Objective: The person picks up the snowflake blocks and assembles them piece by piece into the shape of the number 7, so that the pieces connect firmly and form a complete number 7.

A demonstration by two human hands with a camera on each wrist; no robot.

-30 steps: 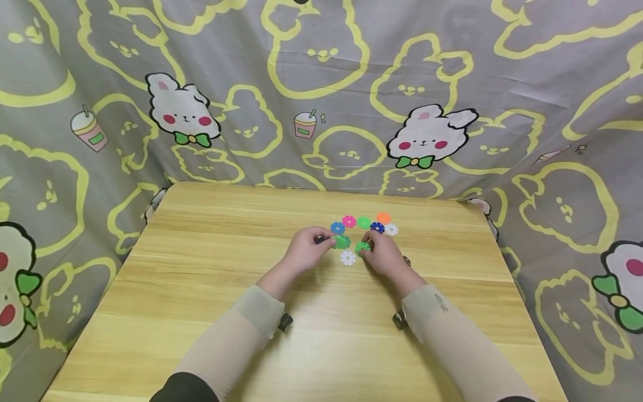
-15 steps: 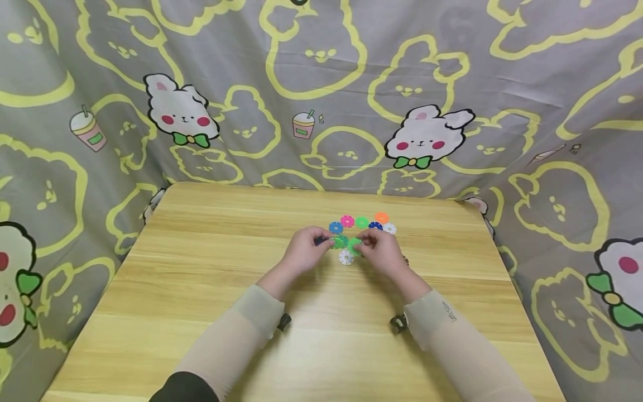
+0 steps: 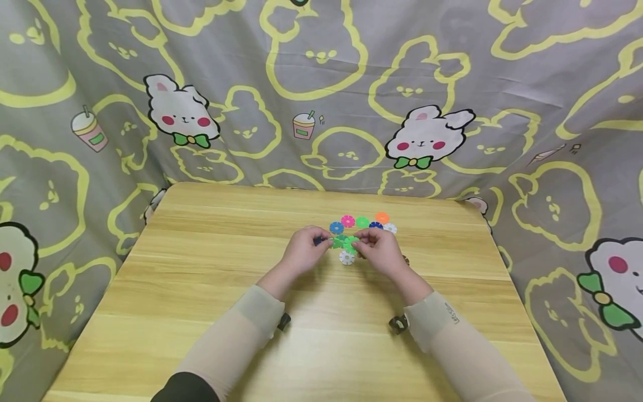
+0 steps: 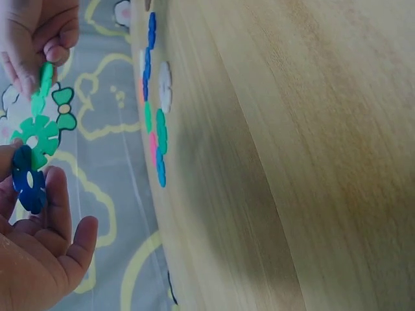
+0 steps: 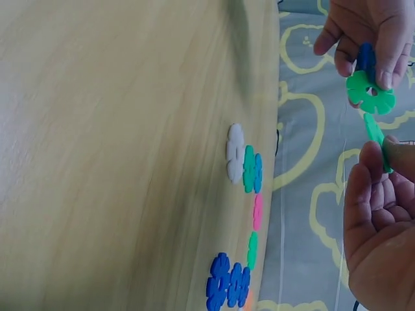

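Note:
My left hand point(image 3: 305, 249) pinches a dark blue slotted snowflake disc point(image 4: 29, 184) joined to a green snowflake disc point(image 5: 379, 97). Between the thumb and fingers of my right hand point(image 3: 380, 249) is another green snowflake disc point(image 3: 350, 244), seen nearly edge-on in the right wrist view. Its rim meets or almost meets the left hand's green disc; whether the slots engage cannot be told. Both hands are above the tabletop. Just below them lie a white disc point(image 3: 346, 257) and a teal-green disc point(image 5: 249, 168), the latter partly hidden in the head view.
More discs lie flat toward the back: blue point(image 3: 336, 228), pink point(image 3: 348, 221), light green point(image 3: 362, 222), orange point(image 3: 382, 218) and white point(image 3: 389, 228). A brown disc point(image 3: 406, 261) peeks out beside the right wrist. Patterned curtain point(image 3: 331, 145) surrounds the wooden table point(image 3: 211, 312).
The right hand has brought its green disc leftward to the left hand's green disc and turned it a little. My left hand has stayed almost still.

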